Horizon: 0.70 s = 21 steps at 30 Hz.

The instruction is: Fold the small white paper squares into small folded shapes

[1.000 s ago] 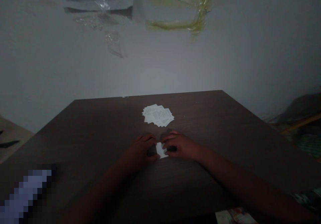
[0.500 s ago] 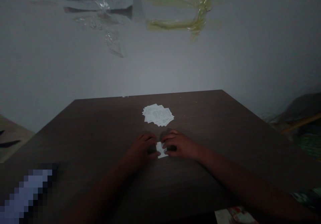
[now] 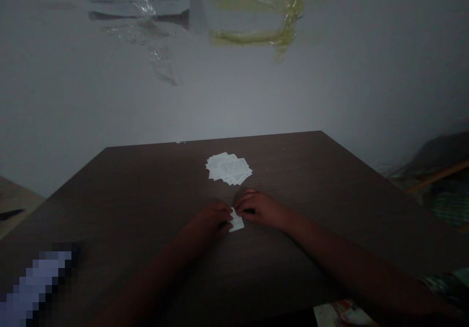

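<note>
On the dark, wood-grained counter [image 3: 330, 195], we see the left hand [image 3: 210, 219] and right hand [image 3: 262, 209], fingers curled, pinching opposite edges of a small white paper slip [image 3: 236, 221] between them. A fanned pile of printed slips [image 3: 229, 169] lies just beyond.

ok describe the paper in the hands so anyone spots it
On the dark brown wooden table, nearer than the fanned pile of white printed slips, the left hand and right hand hold a small white paper slip. It alone sits apart.
</note>
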Each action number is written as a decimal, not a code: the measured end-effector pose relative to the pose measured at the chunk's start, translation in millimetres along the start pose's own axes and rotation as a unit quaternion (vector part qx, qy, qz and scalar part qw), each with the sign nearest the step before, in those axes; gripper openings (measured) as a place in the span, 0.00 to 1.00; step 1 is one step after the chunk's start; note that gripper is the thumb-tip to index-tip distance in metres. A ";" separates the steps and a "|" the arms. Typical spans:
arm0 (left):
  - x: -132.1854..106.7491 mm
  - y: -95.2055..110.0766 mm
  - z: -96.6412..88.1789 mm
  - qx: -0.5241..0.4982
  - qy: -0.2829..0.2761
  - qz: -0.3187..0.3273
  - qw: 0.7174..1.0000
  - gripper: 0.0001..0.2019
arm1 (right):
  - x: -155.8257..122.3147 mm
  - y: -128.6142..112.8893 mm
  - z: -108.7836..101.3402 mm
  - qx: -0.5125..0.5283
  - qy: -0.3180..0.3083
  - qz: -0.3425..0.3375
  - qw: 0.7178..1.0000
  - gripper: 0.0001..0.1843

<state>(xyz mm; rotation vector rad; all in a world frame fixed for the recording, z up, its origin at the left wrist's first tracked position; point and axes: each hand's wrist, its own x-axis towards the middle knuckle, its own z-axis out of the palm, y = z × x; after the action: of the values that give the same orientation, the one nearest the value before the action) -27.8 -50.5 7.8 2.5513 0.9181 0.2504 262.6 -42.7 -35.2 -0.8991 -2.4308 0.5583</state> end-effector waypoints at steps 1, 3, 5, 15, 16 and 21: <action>-0.3 -0.2 0.0 0.001 0.002 0.000 1.000 0.13 | 0.7 0.2 0.7 -0.001 0.002 0.002 1.000 0.09; -0.5 -0.9 0.4 0.003 0.003 0.001 1.000 0.13 | 2.0 -0.1 1.2 -0.001 -0.001 0.004 1.000 0.09; -0.1 -1.4 0.6 0.004 0.000 0.004 1.000 0.12 | 2.9 -0.6 0.4 0.002 -0.012 0.006 1.000 0.08; -0.8 3.7 -3.0 -0.006 -0.002 -0.018 1.000 0.14 | -3.9 -9.2 -10.4 0.030 -0.033 0.024 0.999 0.20; -1.9 4.1 -3.2 -0.010 0.003 -0.015 1.000 0.13 | -4.8 -10.3 -11.4 0.030 -0.036 0.026 0.999 0.21; -4.3 1.4 -0.4 -0.001 0.010 -0.004 1.000 0.14 | -7.7 -10.3 -14.5 0.047 -0.039 0.031 0.998 0.20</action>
<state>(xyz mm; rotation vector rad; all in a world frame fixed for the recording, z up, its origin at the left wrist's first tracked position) -30.4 -54.1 8.6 2.5464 0.9343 0.2750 270.9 -52.3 -20.6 -0.9325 -2.4310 0.7361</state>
